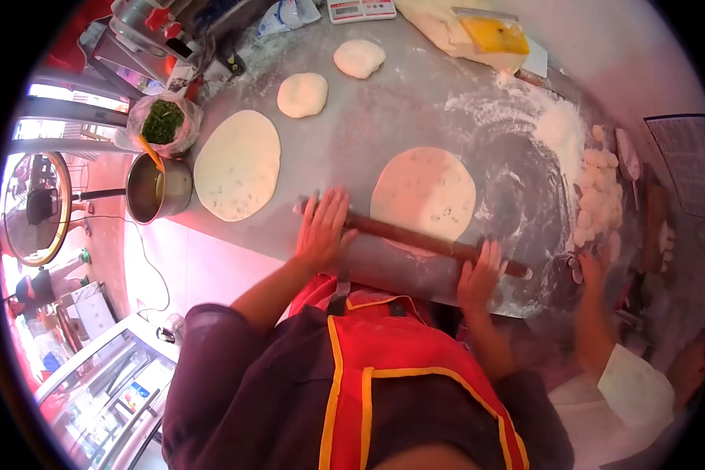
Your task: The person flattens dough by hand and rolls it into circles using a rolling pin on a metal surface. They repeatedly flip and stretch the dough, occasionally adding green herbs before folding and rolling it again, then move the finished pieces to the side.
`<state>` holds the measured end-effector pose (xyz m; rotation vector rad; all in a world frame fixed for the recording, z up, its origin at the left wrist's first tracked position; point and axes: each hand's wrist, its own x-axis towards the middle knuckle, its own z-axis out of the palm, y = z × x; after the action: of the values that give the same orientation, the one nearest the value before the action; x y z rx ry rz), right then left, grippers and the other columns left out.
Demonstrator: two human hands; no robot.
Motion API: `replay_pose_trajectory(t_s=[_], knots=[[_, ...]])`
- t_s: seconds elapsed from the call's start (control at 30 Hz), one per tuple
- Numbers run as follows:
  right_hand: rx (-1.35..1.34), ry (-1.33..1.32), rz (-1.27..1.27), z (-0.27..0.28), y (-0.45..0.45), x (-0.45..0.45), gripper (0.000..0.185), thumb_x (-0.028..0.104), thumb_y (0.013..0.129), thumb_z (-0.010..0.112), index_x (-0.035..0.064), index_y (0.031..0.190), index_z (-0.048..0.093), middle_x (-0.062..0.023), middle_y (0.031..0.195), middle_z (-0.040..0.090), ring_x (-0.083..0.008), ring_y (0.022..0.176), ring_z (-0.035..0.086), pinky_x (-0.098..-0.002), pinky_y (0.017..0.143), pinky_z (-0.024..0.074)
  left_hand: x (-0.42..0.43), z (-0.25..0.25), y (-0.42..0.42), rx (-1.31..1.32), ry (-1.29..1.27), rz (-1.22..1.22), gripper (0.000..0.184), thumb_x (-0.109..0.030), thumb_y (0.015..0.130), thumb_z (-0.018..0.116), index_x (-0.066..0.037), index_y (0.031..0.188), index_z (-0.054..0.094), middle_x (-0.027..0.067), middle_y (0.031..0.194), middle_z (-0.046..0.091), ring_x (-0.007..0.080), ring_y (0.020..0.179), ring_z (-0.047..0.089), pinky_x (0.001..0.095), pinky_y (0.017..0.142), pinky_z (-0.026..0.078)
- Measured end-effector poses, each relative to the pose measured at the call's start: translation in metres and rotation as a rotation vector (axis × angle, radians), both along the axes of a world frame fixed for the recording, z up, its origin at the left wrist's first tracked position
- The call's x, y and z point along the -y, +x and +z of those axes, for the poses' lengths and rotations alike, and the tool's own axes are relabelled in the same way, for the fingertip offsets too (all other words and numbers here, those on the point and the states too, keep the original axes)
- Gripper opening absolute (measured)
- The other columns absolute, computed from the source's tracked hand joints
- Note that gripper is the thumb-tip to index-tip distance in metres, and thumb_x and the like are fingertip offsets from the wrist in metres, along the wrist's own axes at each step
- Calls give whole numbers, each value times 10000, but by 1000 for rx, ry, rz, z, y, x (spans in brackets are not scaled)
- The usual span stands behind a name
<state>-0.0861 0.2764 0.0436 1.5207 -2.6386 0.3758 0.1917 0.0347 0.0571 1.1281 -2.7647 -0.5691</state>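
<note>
A dark wooden rolling pin (411, 236) lies aslant over the near edge of a round, flat dough sheet (424, 192) speckled with darker bits. My left hand (323, 227) is on the pin's left end, with its fingers over the wood. Near the other end, my right hand (482, 274) has its fingers over the pin too. Left of the pin lies a larger oval dough sheet (237, 164). Two thick dough rounds, one nearer (302, 95) and one farther (359, 59), sit beyond it.
A metal pot (158, 200) and a bag of chopped greens (164, 121) stand at the table's left edge. Loose flour (558, 129) and several dough pieces (598, 188) lie right. Another person's hand (591, 270) is beside them. A scale (360, 9) stands at the back.
</note>
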Motion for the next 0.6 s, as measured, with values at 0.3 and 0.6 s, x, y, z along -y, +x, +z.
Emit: replay_pose_trajectory(t_s=[0.3, 0.6], knots=[[70, 214, 355, 28, -49, -4, 679, 178, 828, 723, 81, 1441, 447, -117, 1426, 487, -312, 1347, 428, -579, 1156, 250, -20, 25, 55, -88, -33, -42, 351, -135, 779, 645, -70, 1119, 588, 116, 1129, 615, 308, 1051, 574, 425, 896, 438], [-8, -28, 638, 16, 26, 261, 550, 290, 945, 568, 50, 1426, 456, -169, 1488, 450, -347, 1393, 401, -589, 1145, 239, -52, 23, 152, 82, 302, 375, 317, -271, 829, 744, -71, 1029, 600, 134, 932, 651, 350, 922, 624, 466, 778, 477]])
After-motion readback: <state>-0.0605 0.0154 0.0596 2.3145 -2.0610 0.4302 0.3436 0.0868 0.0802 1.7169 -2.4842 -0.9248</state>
